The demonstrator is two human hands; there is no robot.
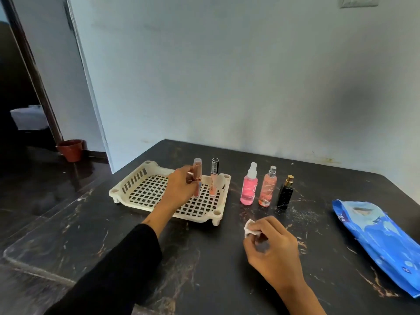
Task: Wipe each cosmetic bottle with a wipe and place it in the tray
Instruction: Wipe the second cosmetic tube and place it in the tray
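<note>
A cream lattice tray (145, 178) sits on the dark marble table. My left hand (179, 189) reaches over it and grips a rose-gold tube (197, 171), held upright with its base on the tray floor. Just to its right, a lip gloss tube with a black cap (213, 178) stands upright in the tray. My right hand (272, 244) rests on the table, closed on a crumpled white wipe (249, 228). Right of the tray stand a pink spray bottle (248, 187), an orange-pink spray bottle (268, 187) and a black perfume bottle with a gold cap (286, 193).
A blue pack of wipes (381, 242) lies at the table's right edge. The wall runs close behind the bottles. The table's left edge drops to a dark floor, where a terracotta pot (71, 150) stands by a doorway.
</note>
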